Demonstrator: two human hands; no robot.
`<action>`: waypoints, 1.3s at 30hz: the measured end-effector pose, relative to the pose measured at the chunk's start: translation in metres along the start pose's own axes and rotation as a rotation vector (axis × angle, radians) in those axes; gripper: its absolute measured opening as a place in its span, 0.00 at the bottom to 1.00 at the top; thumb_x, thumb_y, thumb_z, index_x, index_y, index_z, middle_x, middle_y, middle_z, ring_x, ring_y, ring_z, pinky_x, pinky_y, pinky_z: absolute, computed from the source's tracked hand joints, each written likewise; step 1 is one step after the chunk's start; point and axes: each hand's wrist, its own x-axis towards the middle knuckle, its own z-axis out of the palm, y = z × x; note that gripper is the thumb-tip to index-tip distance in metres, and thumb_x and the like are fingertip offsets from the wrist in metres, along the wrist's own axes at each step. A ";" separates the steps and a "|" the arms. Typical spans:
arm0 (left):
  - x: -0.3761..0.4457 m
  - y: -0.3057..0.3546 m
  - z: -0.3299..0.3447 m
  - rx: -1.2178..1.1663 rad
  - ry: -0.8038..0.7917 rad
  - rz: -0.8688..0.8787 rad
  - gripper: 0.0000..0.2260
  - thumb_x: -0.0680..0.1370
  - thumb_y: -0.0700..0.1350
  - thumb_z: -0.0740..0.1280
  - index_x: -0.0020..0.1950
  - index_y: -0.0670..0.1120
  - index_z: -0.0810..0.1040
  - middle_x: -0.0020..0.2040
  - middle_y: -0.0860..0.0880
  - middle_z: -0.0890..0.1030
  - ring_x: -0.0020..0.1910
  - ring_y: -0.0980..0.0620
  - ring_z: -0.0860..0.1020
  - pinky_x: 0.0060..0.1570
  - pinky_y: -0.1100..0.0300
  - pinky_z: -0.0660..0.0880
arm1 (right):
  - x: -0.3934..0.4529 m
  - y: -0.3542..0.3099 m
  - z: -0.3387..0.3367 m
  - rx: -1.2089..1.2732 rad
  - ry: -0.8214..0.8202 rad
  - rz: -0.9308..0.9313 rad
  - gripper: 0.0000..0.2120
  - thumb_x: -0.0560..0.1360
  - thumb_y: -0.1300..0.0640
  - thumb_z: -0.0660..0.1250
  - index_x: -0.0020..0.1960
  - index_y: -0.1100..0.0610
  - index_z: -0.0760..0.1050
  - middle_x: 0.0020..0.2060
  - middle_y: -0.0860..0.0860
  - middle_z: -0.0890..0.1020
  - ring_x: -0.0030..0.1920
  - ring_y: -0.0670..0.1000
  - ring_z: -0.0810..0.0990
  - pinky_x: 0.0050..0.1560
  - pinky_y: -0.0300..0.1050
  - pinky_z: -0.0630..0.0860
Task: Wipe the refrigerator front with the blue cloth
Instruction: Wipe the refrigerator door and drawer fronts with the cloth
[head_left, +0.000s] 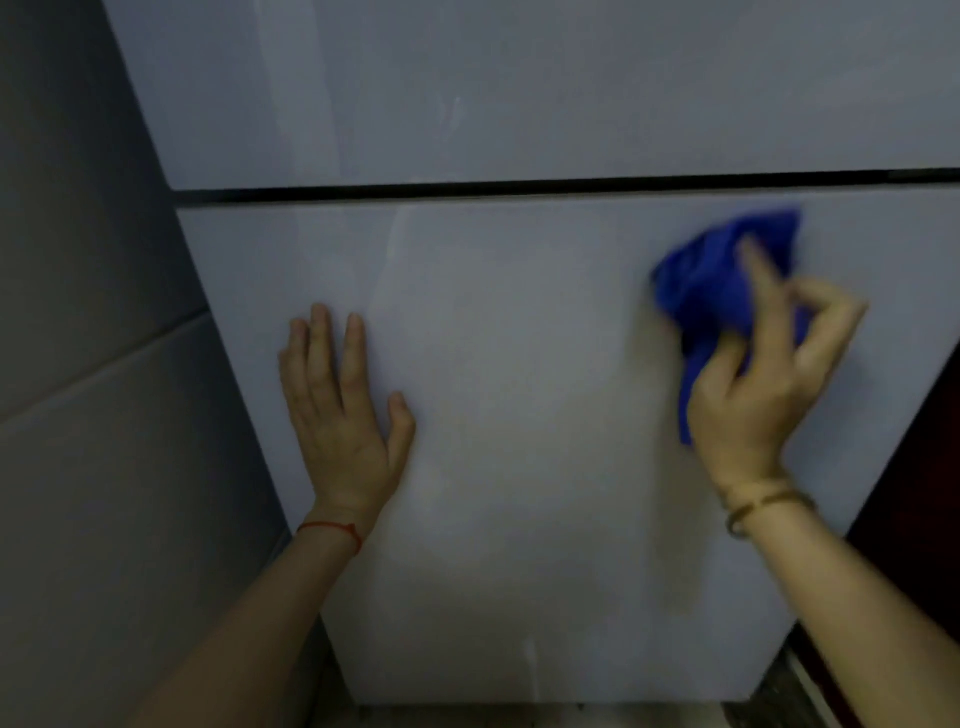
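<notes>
The blue cloth (722, 291) is bunched against the upper right of the refrigerator's lower door (519, 415), just under the dark seam (519, 189). The right hand (758, 384) grips it, fingers curled round the wad. The left hand (343, 415) lies flat and spread, bracing the panel. Flattening the cloth and overlapping even strokes would likely clear the faint streaks.

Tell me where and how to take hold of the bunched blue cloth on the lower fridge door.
Take the bunched blue cloth by its thick middle wad, coming from below right, as the right hand does now. It lies crumpled against the pale lower refrigerator door, so fingers spread over the bulk press it flat; the trailing lower end would flap.
</notes>
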 end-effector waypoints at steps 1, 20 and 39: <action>0.000 0.000 0.000 0.000 0.002 0.001 0.27 0.79 0.46 0.58 0.76 0.38 0.59 0.76 0.36 0.58 0.79 0.45 0.49 0.80 0.46 0.47 | 0.017 -0.001 0.004 0.013 0.055 0.049 0.26 0.74 0.70 0.61 0.69 0.54 0.71 0.49 0.60 0.71 0.51 0.59 0.72 0.56 0.52 0.71; -0.001 0.003 -0.002 -0.002 0.012 -0.004 0.27 0.79 0.46 0.57 0.76 0.37 0.59 0.76 0.33 0.58 0.80 0.46 0.47 0.79 0.44 0.47 | -0.033 0.044 -0.030 -0.152 -0.121 -0.016 0.32 0.74 0.68 0.60 0.74 0.47 0.61 0.54 0.60 0.69 0.53 0.60 0.72 0.56 0.53 0.69; -0.002 0.000 -0.001 -0.022 0.025 0.013 0.28 0.79 0.47 0.57 0.77 0.39 0.57 0.76 0.34 0.57 0.80 0.47 0.46 0.79 0.44 0.47 | -0.172 0.049 -0.054 -0.222 -0.537 -0.484 0.37 0.74 0.64 0.58 0.78 0.44 0.48 0.51 0.56 0.69 0.43 0.57 0.69 0.49 0.54 0.68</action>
